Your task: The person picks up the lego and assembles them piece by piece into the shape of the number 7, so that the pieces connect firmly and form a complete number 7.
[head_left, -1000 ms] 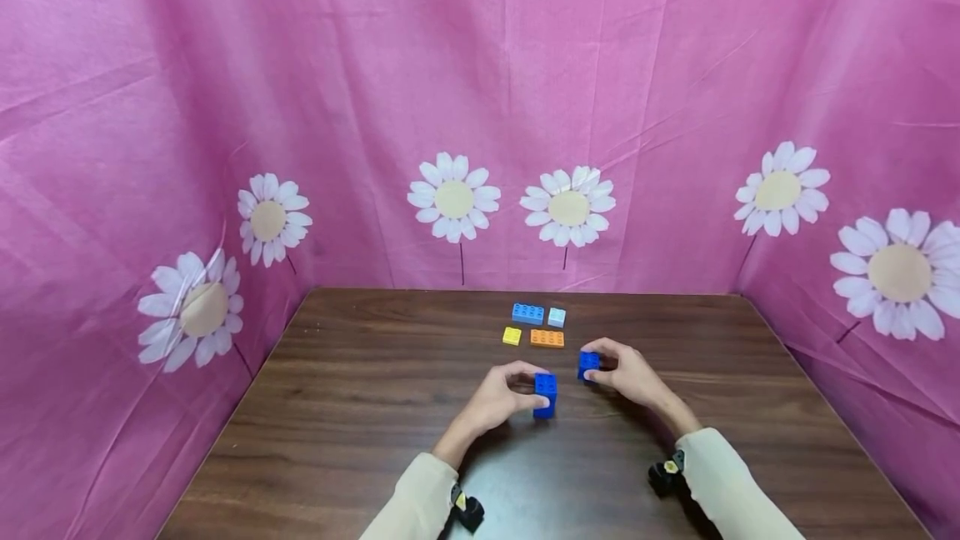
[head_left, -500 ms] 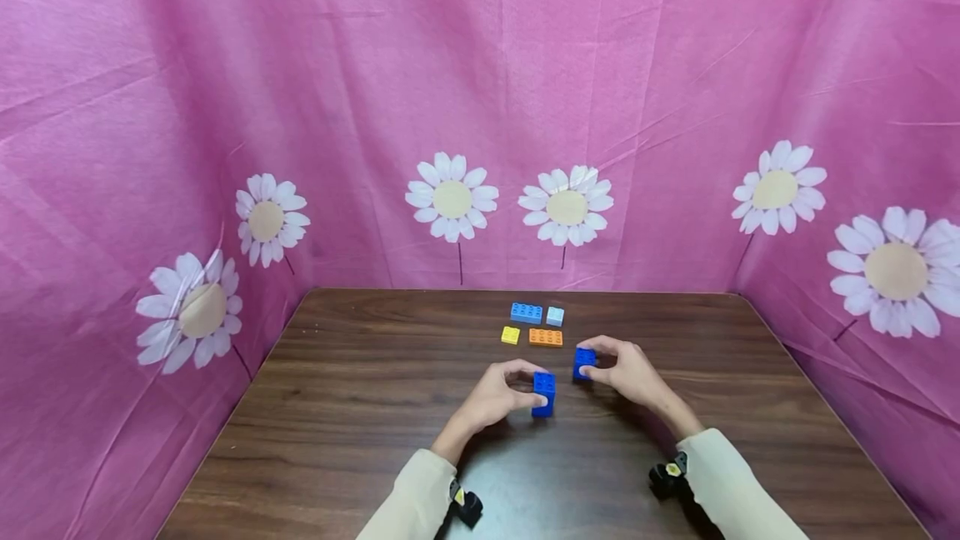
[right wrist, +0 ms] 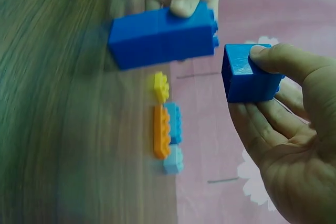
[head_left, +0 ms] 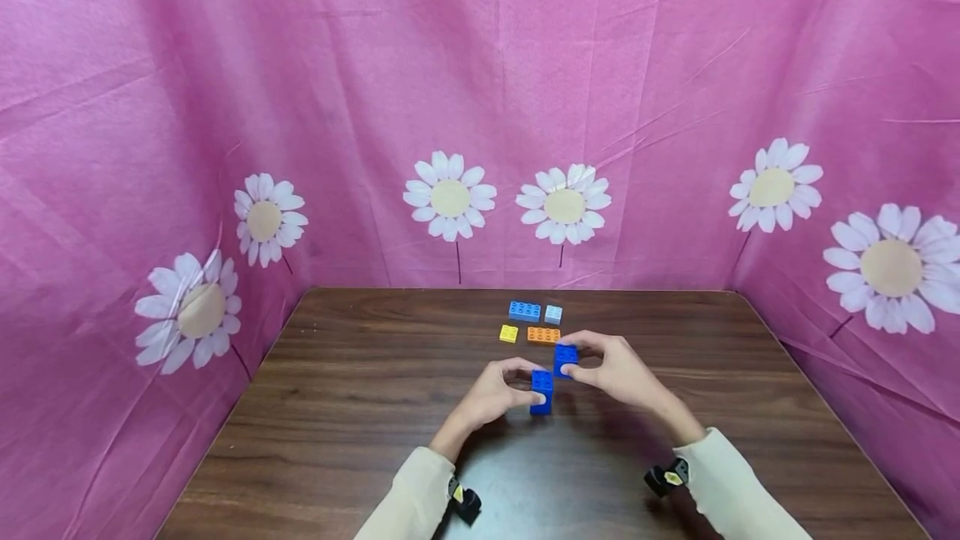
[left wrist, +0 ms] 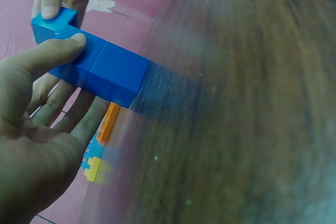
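Observation:
My left hand (head_left: 491, 394) grips a stack of two dark blue toy bricks (head_left: 542, 392), thumb on the near side and fingers behind. The stack stands upright on the table, studs up; the left wrist view shows the seam between its two blocks (left wrist: 118, 72). In my right hand (head_left: 618, 369) a single dark blue brick (head_left: 566, 360) is pinched between thumb and fingers. That brick is held up, just right of the stack and a little higher, its studs also upward. In the right wrist view a narrow gap separates the single brick (right wrist: 252, 74) from the studded end of the stack (right wrist: 163, 35).
Beyond the hands lie a blue long brick (head_left: 524, 311), a light blue small brick (head_left: 553, 314), a yellow small brick (head_left: 508, 333) and an orange long brick (head_left: 543, 335) on the brown wooden table (head_left: 360, 407). A pink flowered curtain (head_left: 480, 90) encloses the table's back and sides.
My right hand has carried the single blue brick leftward, close to the stack. The left hand and its stack have stayed nearly in place; the head view shifted slightly.

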Tool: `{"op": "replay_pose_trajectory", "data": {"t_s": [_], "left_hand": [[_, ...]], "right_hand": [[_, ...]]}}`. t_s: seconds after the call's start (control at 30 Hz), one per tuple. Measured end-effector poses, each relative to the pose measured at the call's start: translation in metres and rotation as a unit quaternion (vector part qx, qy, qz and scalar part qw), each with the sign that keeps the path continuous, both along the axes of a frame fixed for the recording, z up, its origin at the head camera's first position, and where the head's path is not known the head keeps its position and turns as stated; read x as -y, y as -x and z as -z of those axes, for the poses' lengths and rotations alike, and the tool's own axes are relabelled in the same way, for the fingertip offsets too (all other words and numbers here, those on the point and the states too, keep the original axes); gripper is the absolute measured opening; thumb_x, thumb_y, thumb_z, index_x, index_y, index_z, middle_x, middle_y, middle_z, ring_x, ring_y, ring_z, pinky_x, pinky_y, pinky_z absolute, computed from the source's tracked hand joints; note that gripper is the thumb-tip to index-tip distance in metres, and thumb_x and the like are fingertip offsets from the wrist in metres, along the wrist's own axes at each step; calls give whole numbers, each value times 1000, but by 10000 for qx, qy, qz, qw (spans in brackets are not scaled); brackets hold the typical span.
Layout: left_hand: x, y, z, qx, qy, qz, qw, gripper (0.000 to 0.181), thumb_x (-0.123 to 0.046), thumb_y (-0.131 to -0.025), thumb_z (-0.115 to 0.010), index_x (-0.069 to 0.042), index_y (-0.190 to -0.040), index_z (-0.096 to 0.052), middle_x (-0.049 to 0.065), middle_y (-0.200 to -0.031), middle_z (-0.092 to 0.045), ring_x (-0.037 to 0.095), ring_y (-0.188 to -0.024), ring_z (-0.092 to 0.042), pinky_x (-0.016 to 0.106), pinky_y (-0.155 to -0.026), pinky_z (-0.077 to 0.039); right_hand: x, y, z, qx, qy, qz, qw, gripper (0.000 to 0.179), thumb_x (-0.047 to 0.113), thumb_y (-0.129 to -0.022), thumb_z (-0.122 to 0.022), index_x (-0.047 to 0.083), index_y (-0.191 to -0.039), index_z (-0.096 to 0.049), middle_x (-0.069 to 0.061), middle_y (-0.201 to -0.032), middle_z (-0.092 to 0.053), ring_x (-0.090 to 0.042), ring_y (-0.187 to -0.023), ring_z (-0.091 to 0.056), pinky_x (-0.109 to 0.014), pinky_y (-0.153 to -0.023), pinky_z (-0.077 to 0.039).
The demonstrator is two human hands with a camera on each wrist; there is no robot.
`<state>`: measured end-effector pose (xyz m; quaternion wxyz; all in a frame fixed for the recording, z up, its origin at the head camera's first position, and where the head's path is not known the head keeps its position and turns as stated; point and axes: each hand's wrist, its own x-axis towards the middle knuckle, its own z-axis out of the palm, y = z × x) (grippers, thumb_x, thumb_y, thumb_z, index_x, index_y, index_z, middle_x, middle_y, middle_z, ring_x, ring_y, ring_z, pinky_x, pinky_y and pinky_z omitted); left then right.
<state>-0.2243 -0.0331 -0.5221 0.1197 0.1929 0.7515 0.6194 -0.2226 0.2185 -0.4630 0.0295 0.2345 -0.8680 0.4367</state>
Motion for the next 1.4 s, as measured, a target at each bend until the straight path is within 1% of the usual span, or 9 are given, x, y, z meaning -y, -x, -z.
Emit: {"op": "replay_pose_trajectory", "data": {"t_s": [0.2,0.3,0.37,0.5,0.6,0.77,0.9,1.1,1.4], "left_hand": [[0,1,1,49,0,-17,10000,32,-13,-89,-87,-16,-120,-79,7,-115,-79,14,-104,-72,25,-88,-58],[0,1,1,65,12,-27,10000,33,-14,-89,-87,-15,-121,-79,6,-115,-80,14,-103,-72,25,-88,-58],[0,0,1,74,21,-38,10000,33,-14,-89,-87,-14,-121,-78,6,-115,-80,15,-103,-73,25,-88,-59],[0,-2,3,64,51,-49,10000,32,-14,-89,-87,-13,-120,-77,6,-115,-80,15,-104,-73,27,-90,-58],[0,-2,5,21,71,-49,10000,30,-14,-89,-87,-15,-118,-78,5,-115,-79,15,-104,-72,27,-92,-57],[0,-1,5,-36,45,-22,10000,28,-14,-89,-87,-14,-115,-78,6,-114,-79,16,-105,-72,25,-90,-57],[-1,-1,4,-52,60,-19,10000,27,-14,-88,-87,-14,-113,-78,5,-113,-79,14,-104,-71,24,-89,-57],[-1,0,2,-50,55,-21,10000,27,-13,-87,-88,-12,-111,-77,3,-110,-79,11,-100,-71,23,-88,-57],[-2,-1,1,-79,67,-17,9999,27,-13,-88,-88,-12,-112,-77,4,-111,-79,13,-103,-71,23,-89,-57]], "right_hand": [[12,-4,-7,-38,-190,-122,9997,38,21,-93,-85,14,-129,-74,5,-108,-80,-17,-103,-73,-39,-91,-61],[16,-6,-8,-33,-174,-196,9997,38,21,-92,-85,14,-129,-74,5,-110,-79,-16,-103,-73,-37,-93,-61],[18,-7,-9,-34,-165,-266,9995,38,20,-93,-85,13,-129,-74,5,-111,-79,-16,-104,-73,-38,-94,-62],[21,-9,-9,-52,-102,-439,9990,38,19,-93,-84,12,-129,-74,1,-112,-79,-20,-106,-74,-49,-97,-62],[23,-9,-9,-72,-80,-523,9986,39,20,-94,-84,10,-130,-73,-1,-114,-80,-22,-108,-75,-52,-98,-61],[24,-8,-9,-70,-76,-590,9982,39,21,-94,-84,10,-130,-73,-3,-117,-79,-22,-110,-76,-47,-98,-61],[26,-7,-8,-57,-48,-621,9980,39,22,-94,-84,10,-130,-74,-5,-118,-79,-22,-110,-76,-47,-98,-62],[28,-7,-8,-192,-66,-624,9978,39,21,-93,-85,6,-128,-74,-6,-114,-80,-22,-107,-76,-47,-96,-62],[28,-9,-7,-104,-171,-549,9983,38,22,-93,-85,11,-128,-75,-2,-114,-80,-19,-106,-75,-46,-97,-62]]}}
